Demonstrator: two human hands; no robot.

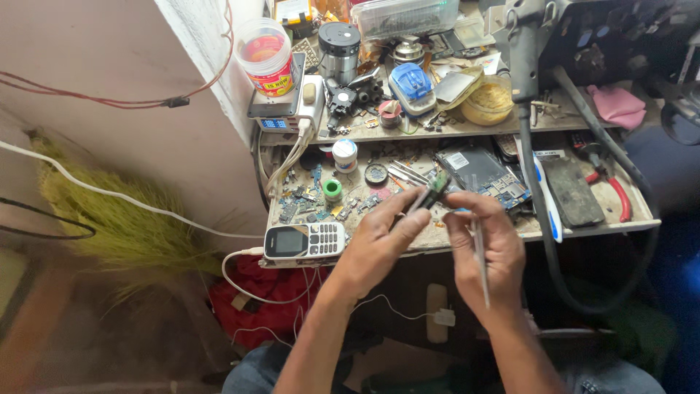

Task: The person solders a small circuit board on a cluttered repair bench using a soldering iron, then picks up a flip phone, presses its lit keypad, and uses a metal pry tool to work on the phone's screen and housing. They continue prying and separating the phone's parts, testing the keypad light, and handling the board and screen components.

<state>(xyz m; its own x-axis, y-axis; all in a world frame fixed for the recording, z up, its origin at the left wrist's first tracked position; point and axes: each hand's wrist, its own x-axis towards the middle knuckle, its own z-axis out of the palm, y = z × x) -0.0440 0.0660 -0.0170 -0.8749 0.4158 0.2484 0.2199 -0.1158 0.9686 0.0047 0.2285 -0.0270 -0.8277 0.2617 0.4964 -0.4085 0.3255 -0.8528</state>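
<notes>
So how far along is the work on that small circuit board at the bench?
Looks done: a phone lies opened on the tray, with loose board pieces scattered beside it. In hand: the left hand holds a small circuit board by its fingertips, while the right hand holds a thin tool, probably tweezers. Left: the board is still out of any casing, and the keypad phone sits untouched at the tray's edge.

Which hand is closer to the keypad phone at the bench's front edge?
Left. The left hand hovers just right of the keypad phone; the right hand is farther right, beyond the left.
</notes>
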